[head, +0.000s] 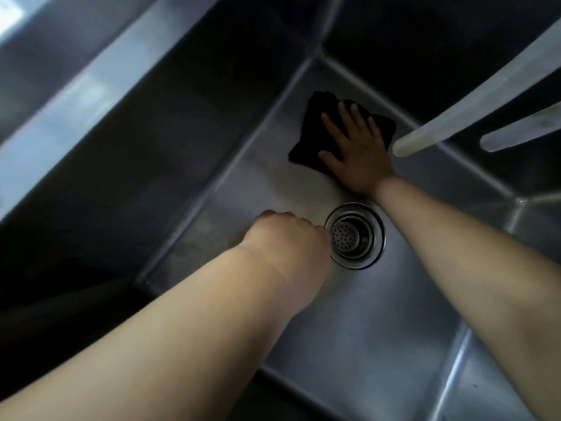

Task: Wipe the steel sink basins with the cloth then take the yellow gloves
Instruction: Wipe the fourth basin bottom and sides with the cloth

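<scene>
Right hand (358, 150) flat, fingers spread, on dark cloth (312, 132).

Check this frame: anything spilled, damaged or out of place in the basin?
Nothing stands out. The right hand presses the dark cloth flat on the basin floor; the drain strainer sits seated; the left hand rests beside it.

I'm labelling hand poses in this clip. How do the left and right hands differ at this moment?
The right hand lies flat with fingers spread, pressing the black cloth on the basin floor near its far corner; the left hand is curled, knuckles up, beside the drain strainer, and what it holds, if anything, is hidden. The right reaches farther. Both are bare and inside the same basin.
</scene>
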`<state>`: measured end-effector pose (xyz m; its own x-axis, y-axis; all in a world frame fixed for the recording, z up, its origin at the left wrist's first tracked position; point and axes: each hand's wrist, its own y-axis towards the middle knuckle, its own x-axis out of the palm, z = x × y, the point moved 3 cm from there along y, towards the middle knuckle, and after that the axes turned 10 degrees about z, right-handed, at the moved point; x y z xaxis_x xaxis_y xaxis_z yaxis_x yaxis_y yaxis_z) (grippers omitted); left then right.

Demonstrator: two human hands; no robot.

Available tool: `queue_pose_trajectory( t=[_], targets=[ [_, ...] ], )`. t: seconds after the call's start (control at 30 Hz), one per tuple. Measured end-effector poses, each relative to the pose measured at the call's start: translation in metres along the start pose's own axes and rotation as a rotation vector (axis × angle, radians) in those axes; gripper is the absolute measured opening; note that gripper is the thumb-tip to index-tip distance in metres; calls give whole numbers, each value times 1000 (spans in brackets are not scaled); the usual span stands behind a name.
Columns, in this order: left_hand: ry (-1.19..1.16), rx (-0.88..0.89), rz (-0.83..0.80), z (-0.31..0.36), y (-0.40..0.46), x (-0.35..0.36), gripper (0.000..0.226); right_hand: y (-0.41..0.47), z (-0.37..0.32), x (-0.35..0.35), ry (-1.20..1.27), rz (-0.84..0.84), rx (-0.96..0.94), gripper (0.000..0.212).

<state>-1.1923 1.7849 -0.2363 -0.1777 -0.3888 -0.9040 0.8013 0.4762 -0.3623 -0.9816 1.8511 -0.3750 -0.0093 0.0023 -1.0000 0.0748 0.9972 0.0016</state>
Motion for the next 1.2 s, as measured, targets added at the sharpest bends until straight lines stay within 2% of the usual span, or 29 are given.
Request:
queue_pose_trajectory(
  t=[0.13, 0.3, 0.47, 0.6, 0.67, 0.8, 0.9, 1.03, 1.1, 1.2],
  targets=[
    [-13, 12, 8, 5, 0, 4, 30, 20, 37, -7, -67, 26, 137, 68],
    [20, 18, 26, 4, 3, 6, 32, 43, 1, -3, -29, 6, 345, 67],
    [58, -2, 27, -4, 4, 9, 29, 37, -46, -1, 28, -57, 111, 68],
    [23, -32, 10, -4, 3, 5, 33, -14, -82, -1, 63, -84, -84, 69],
    [-15, -28, 61, -3, -1, -3, 33, -41, -85, -3, 80, -134, -117, 70],
    [-27, -2, 264, -19, -22, -28, 35, -71, -64, -3, 85, -207, 8, 70],
    [72, 59, 314, -42, -47, -48, 39, -66, -51, -7, 64, -170, 80, 69],
    [232, 140, 323, -75, -81, -60, 34, -21, -35, -10, 44, -68, 204, 69],
    [270, 195, 317, -80, -87, -51, 22, 6, -31, -6, 46, -39, 284, 68],
    [225, 202, 196, -79, -79, -31, 21, 39, -33, -2, 70, 24, 366, 70]
  ],
)
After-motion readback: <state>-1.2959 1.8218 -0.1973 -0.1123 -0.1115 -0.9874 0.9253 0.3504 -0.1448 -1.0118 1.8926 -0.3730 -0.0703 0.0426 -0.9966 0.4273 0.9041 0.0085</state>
